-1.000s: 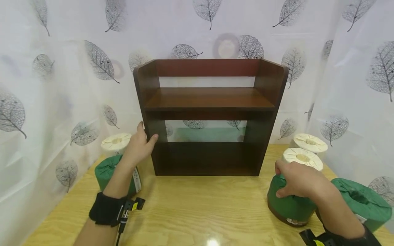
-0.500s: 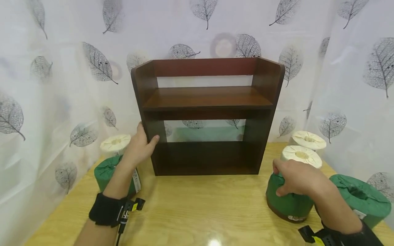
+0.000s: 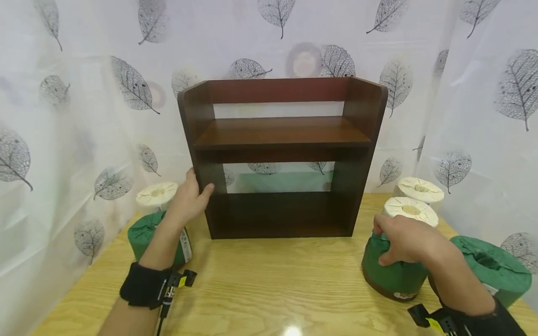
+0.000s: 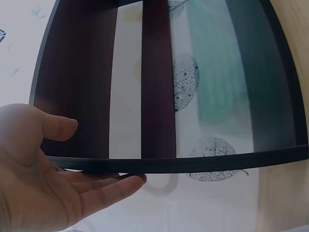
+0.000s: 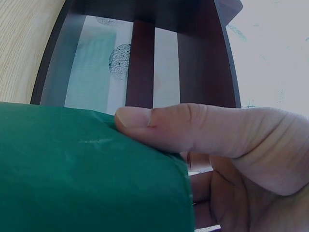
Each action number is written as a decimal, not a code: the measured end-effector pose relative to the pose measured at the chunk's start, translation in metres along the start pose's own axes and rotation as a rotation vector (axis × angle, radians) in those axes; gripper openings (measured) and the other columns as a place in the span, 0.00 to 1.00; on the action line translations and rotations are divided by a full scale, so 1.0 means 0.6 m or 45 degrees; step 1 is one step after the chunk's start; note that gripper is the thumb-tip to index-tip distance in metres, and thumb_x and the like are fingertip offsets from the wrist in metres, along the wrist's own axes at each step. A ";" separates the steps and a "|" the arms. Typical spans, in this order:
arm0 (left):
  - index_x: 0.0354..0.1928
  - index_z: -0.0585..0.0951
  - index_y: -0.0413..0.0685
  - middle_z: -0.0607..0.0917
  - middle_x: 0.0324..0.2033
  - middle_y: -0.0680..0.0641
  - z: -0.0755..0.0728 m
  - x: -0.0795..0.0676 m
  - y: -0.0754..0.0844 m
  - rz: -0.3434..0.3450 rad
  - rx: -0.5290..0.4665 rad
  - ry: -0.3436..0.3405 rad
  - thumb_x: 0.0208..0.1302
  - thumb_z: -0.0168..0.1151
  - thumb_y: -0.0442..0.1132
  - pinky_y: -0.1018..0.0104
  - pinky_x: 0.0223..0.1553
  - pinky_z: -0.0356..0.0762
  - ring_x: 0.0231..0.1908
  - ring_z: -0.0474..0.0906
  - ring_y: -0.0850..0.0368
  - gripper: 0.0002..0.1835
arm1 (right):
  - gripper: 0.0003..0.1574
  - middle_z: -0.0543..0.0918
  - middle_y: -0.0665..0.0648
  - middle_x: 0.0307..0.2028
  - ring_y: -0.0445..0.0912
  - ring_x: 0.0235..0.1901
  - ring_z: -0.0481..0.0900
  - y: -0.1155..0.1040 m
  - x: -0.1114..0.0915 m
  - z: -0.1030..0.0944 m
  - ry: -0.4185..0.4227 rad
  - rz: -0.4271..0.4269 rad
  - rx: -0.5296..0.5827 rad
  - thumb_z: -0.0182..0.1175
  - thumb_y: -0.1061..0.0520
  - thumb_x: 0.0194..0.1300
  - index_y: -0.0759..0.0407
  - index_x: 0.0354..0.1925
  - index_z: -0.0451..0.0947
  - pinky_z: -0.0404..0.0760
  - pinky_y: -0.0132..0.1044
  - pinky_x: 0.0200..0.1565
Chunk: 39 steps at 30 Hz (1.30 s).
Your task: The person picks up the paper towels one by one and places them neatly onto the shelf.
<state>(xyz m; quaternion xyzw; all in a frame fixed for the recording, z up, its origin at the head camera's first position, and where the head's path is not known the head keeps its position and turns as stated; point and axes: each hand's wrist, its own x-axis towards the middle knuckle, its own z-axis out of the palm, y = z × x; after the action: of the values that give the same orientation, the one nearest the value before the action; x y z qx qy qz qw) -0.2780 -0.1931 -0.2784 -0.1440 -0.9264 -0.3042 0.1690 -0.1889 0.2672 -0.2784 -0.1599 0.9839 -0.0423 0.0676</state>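
Observation:
A dark brown two-tier bookshelf (image 3: 282, 132) stands at the middle of the wooden table. At its left side panel, my left hand (image 3: 187, 200) holds on, thumb inside the panel and fingers along the outside, as the left wrist view (image 4: 46, 179) also shows. My right hand (image 3: 409, 240) grips the top of a green paper-wrapped toilet roll (image 3: 391, 280) at the right; its base seems to be on the table. In the right wrist view, the thumb (image 5: 169, 125) presses on the green wrapper (image 5: 87, 164), while the other fingers are partly hidden behind it.
Beyond the held roll are two cream-wrapped rolls (image 3: 397, 207), with another green roll (image 3: 514, 275) to its right. On the left, a green roll (image 3: 140, 233) and a cream roll (image 3: 149, 200) stand near my forearm. A leaf-print curtain (image 3: 96, 116) surrounds the table.
The head view has shifted slightly. Both hands keep about the same places on the bookshelf and on the green roll.

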 end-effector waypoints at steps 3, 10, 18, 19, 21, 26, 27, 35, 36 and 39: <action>0.68 0.37 0.32 0.59 0.61 0.23 0.001 0.001 0.000 -0.013 0.003 -0.008 0.68 0.44 0.46 0.39 0.56 0.61 0.57 0.61 0.29 0.39 | 0.37 0.72 0.51 0.32 0.46 0.32 0.71 0.001 0.000 0.001 0.002 -0.012 0.006 0.73 0.41 0.34 0.52 0.39 0.66 0.73 0.45 0.33; 0.68 0.37 0.34 0.60 0.60 0.23 0.004 0.001 0.002 -0.026 0.009 0.009 0.67 0.45 0.46 0.39 0.55 0.62 0.56 0.62 0.29 0.39 | 0.37 0.72 0.51 0.32 0.45 0.32 0.71 0.002 -0.002 -0.001 -0.014 -0.049 0.028 0.74 0.42 0.34 0.53 0.39 0.66 0.73 0.43 0.32; 0.68 0.35 0.33 0.61 0.60 0.22 0.004 0.004 0.008 -0.060 0.048 0.000 0.67 0.45 0.48 0.39 0.53 0.64 0.55 0.64 0.29 0.41 | 0.36 0.69 0.50 0.24 0.44 0.26 0.66 -0.002 0.000 -0.005 0.035 -0.122 0.038 0.76 0.50 0.32 0.53 0.38 0.65 0.71 0.40 0.29; 0.68 0.35 0.33 0.61 0.59 0.22 0.005 0.004 0.009 -0.072 0.058 -0.011 0.67 0.45 0.48 0.39 0.53 0.64 0.54 0.64 0.29 0.42 | 0.36 0.69 0.50 0.24 0.43 0.26 0.66 -0.002 0.000 -0.004 0.042 -0.133 0.049 0.76 0.52 0.32 0.53 0.37 0.65 0.70 0.40 0.29; 0.67 0.34 0.31 0.64 0.56 0.20 0.006 0.003 0.009 -0.090 0.081 -0.024 0.67 0.45 0.49 0.39 0.51 0.66 0.52 0.67 0.29 0.42 | 0.36 0.69 0.49 0.24 0.43 0.26 0.66 -0.002 -0.002 -0.001 0.042 -0.151 0.072 0.76 0.54 0.31 0.52 0.37 0.64 0.71 0.39 0.29; 0.66 0.34 0.29 0.68 0.51 0.19 0.007 -0.003 0.006 -0.099 0.095 -0.025 0.67 0.45 0.50 0.40 0.46 0.70 0.46 0.71 0.29 0.44 | 0.36 0.71 0.49 0.28 0.43 0.29 0.68 -0.006 -0.007 0.000 0.030 -0.163 0.102 0.76 0.59 0.31 0.52 0.37 0.64 0.73 0.40 0.31; 0.66 0.34 0.29 0.67 0.52 0.19 0.006 -0.005 0.005 -0.106 0.094 -0.030 0.67 0.45 0.51 0.40 0.46 0.70 0.47 0.71 0.29 0.44 | 0.36 0.71 0.49 0.28 0.43 0.29 0.69 -0.007 -0.008 -0.001 0.027 -0.162 0.107 0.76 0.60 0.31 0.52 0.37 0.64 0.73 0.40 0.31; 0.67 0.32 0.32 0.71 0.48 0.20 0.006 -0.006 0.001 -0.122 0.099 -0.040 0.66 0.45 0.53 0.40 0.43 0.72 0.43 0.73 0.30 0.45 | 0.36 0.70 0.49 0.28 0.43 0.29 0.68 -0.010 -0.009 -0.002 0.043 -0.198 0.099 0.74 0.64 0.32 0.52 0.37 0.63 0.73 0.40 0.32; 0.67 0.32 0.32 0.71 0.47 0.20 0.006 -0.005 0.001 -0.118 0.105 -0.039 0.66 0.45 0.53 0.41 0.42 0.72 0.42 0.74 0.30 0.45 | 0.36 0.70 0.49 0.28 0.43 0.29 0.68 -0.010 -0.009 -0.002 0.044 -0.205 0.101 0.74 0.64 0.32 0.52 0.37 0.63 0.73 0.40 0.32; 0.66 0.32 0.30 0.74 0.42 0.20 0.008 -0.002 0.002 -0.108 0.114 -0.053 0.66 0.44 0.54 0.41 0.40 0.73 0.39 0.75 0.31 0.46 | 0.36 0.70 0.49 0.29 0.44 0.30 0.68 -0.008 -0.010 -0.001 0.046 -0.226 0.108 0.74 0.64 0.32 0.51 0.37 0.63 0.73 0.40 0.33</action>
<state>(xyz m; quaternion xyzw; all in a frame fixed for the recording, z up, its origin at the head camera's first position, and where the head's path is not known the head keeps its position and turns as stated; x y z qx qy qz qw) -0.2773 -0.1895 -0.2819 -0.1032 -0.9476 -0.2663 0.1431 -0.1820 0.2646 -0.2767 -0.2426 0.9643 -0.0925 0.0524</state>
